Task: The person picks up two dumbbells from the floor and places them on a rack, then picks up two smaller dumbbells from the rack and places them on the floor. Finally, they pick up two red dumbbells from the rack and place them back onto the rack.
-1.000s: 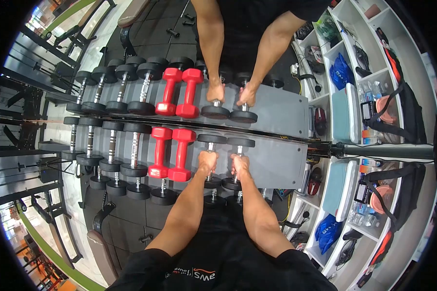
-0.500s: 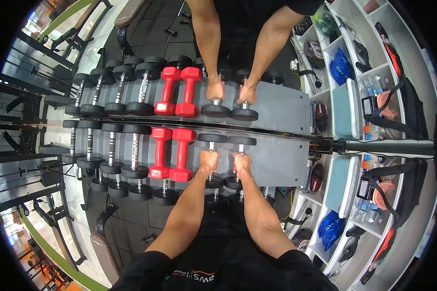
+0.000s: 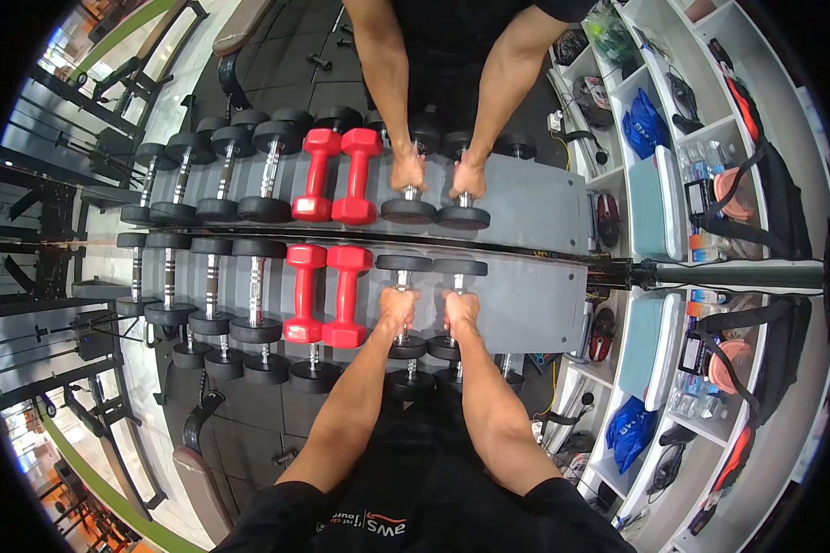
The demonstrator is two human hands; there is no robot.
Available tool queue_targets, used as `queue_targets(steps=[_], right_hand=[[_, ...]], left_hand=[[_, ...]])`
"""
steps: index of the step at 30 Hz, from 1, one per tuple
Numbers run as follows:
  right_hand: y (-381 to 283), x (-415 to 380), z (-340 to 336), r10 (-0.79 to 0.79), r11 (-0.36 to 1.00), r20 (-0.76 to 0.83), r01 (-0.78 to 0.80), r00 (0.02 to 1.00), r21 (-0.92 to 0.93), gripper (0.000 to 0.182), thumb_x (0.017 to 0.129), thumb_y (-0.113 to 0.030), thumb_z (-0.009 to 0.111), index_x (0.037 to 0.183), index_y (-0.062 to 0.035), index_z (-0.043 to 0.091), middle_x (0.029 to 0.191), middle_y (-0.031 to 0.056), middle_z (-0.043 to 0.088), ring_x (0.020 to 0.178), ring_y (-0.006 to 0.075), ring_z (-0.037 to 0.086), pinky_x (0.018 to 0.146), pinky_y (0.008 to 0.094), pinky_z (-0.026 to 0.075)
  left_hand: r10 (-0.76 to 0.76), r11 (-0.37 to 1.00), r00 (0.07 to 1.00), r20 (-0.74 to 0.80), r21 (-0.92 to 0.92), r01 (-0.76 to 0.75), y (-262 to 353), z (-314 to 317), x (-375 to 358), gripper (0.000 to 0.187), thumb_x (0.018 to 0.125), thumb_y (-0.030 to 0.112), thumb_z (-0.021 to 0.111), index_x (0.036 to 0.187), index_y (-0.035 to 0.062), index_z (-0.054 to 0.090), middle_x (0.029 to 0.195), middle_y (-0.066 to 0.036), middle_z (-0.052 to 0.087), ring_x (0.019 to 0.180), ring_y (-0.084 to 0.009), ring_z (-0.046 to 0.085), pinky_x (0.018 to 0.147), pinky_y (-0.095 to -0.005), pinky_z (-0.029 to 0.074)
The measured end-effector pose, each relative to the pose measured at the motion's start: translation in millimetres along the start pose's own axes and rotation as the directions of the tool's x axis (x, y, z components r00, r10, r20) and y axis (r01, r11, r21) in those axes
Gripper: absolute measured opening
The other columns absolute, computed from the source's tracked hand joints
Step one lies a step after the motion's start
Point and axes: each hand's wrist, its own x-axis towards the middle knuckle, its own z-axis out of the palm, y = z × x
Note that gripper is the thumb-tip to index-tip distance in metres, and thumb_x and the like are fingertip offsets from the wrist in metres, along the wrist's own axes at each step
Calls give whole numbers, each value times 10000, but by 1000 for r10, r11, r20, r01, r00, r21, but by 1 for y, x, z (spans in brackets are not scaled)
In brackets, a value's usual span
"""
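My left hand (image 3: 398,307) is wrapped round the chrome handle of a black-ended dumbbell (image 3: 404,264) on the grey rack shelf (image 3: 526,304). Just beside it, my right hand (image 3: 461,310) grips a matching dumbbell (image 3: 459,267). Both dumbbells lie lengthwise away from me, nearly side by side, and my fingers partly hide their handles. Two red hex dumbbells, one (image 3: 348,297) close to my left hand and the other (image 3: 305,293) further left, rest on the same shelf. The mirror behind repeats the hands and weights.
Several black dumbbells (image 3: 256,286) line the shelf to the left, and more (image 3: 315,375) sit on a lower tier. A mirror (image 3: 498,198) stands right behind the rack. White shelving (image 3: 609,373) with bags and bottles is at the right. A padded bench (image 3: 199,488) is at the lower left.
Both hands keep hold of the same dumbbells in the same places. My forearms and the view have shifted only very slightly.
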Motion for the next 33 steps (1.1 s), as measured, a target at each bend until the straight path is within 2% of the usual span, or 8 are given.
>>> queue_targets(steps=[10, 16, 20, 21, 22, 28, 32, 33], right_hand=[[4, 5, 5, -24, 992, -76, 15, 997, -122, 289, 762, -194, 658, 838, 85, 646, 751, 190, 663, 567, 293, 650, 394, 406, 483], [-1, 0, 3, -22, 987, -39, 15, 999, -162, 311, 780, -197, 633, 883, 95, 648, 772, 208, 670, 533, 327, 649, 400, 422, 481], [-2, -4, 5, -40, 993, -51, 33, 998, -116, 275, 775, -186, 627, 793, 89, 638, 673, 173, 633, 469, 288, 596, 383, 411, 462], [-1, -3, 4, -45, 996, -39, 41, 998, -78, 253, 781, -180, 630, 715, 64, 616, 597, 137, 587, 427, 251, 551, 365, 390, 440], [-2, -6, 4, -39, 999, 18, 38, 999, 26, 189, 773, -97, 621, 632, -11, 531, 521, 72, 493, 362, 183, 448, 325, 363, 344], [0, -1, 6, -43, 997, 65, 39, 997, 61, 166, 797, -99, 592, 663, -27, 527, 503, 55, 460, 351, 173, 423, 321, 352, 328], [4, 1, 3, -40, 994, 115, 29, 993, 102, 135, 784, -81, 576, 675, -34, 512, 489, 61, 445, 347, 181, 426, 318, 355, 326], [4, -1, 1, -21, 996, 118, 11, 993, 87, 132, 788, -80, 574, 681, -31, 514, 484, 66, 440, 342, 184, 420, 315, 357, 322]], left_hand=[[71, 997, 993, 97, -33, -68, 6, -9, -15, 201, 813, 72, 630, 650, 52, 514, 482, -35, 449, 329, -136, 405, 307, -329, 331], [94, 958, 958, 272, -288, -12, 30, -18, -49, 284, 827, 65, 614, 613, 98, 431, 460, -7, 387, 328, -127, 387, 323, -324, 339], [73, 920, 940, 333, -387, 66, 26, -33, -70, 276, 826, 62, 613, 629, 106, 425, 468, 6, 360, 332, -115, 357, 339, -319, 340], [83, 909, 931, 354, -410, 75, 26, -37, -78, 271, 824, 61, 617, 639, 105, 424, 472, 10, 352, 335, -113, 348, 341, -317, 336], [102, 897, 921, 375, -435, 78, 28, -42, -87, 267, 822, 60, 622, 649, 103, 423, 476, 14, 345, 337, -110, 339, 343, -315, 333], [263, 859, 890, 371, -510, -41, 18, -66, -149, 274, 849, 56, 596, 635, 97, 430, 472, 6, 373, 340, -101, 360, 346, -302, 330], [296, 806, 881, 369, -592, -22, -3, -93, -183, 288, 852, 59, 615, 635, 104, 431, 473, 6, 373, 341, -99, 355, 347, -299, 316], [282, 802, 910, 303, -596, -50, -10, -98, -191, 298, 846, 57, 625, 633, 109, 423, 471, 6, 371, 341, -101, 356, 348, -297, 308]])
